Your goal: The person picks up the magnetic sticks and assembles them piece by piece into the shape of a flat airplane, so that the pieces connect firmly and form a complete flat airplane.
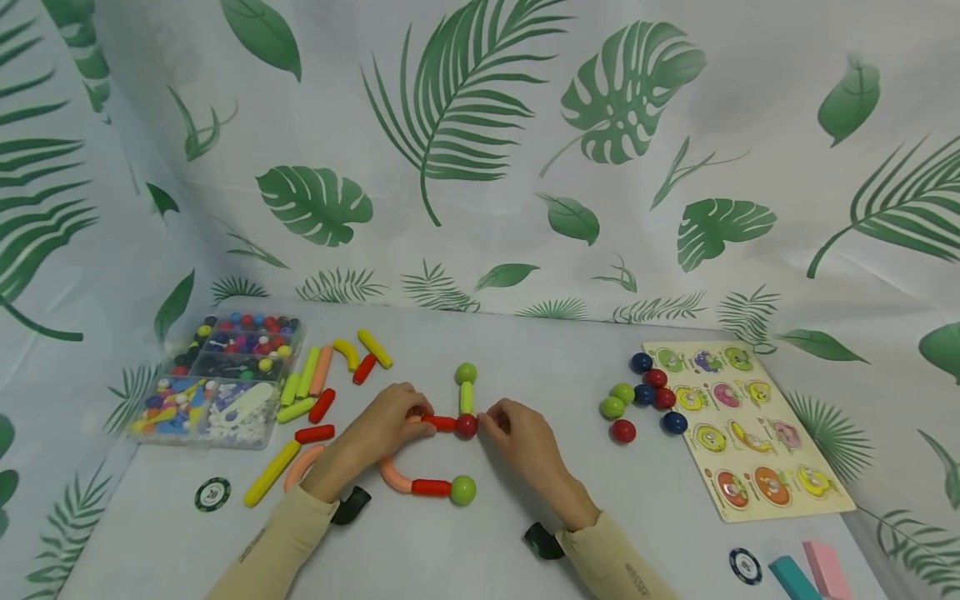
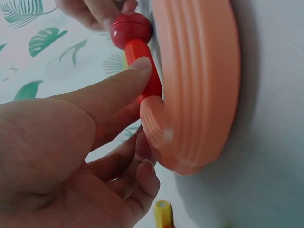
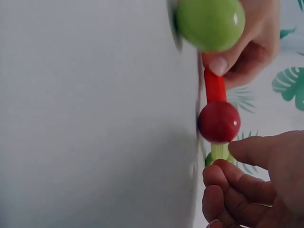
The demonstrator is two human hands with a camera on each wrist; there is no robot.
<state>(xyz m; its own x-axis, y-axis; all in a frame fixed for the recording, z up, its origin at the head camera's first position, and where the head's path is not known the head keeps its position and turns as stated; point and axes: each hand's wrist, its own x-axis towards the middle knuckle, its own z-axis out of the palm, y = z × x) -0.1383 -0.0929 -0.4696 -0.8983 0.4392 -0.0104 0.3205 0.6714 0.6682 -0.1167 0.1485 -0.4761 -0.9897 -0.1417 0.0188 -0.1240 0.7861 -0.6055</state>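
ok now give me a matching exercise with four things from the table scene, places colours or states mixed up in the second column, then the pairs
Things
1. left hand
2. ball nearest the right hand
3. bead box
4. picture board

Matches
A. on the right side of the table
B. red
C. on the left side of the table
D. gripping a red stick

Pairs: 1-D, 2-B, 3-C, 4-A

1. A sleeved left forearm angles inward from below.
2. The left grip pinches, left thumb outstretched, lower fingers bent beneath.
3. The right forearm, also sleeved, slants in opposite.
4. The right grip sits nearby, right thumb parted from loosely bent fingertips.
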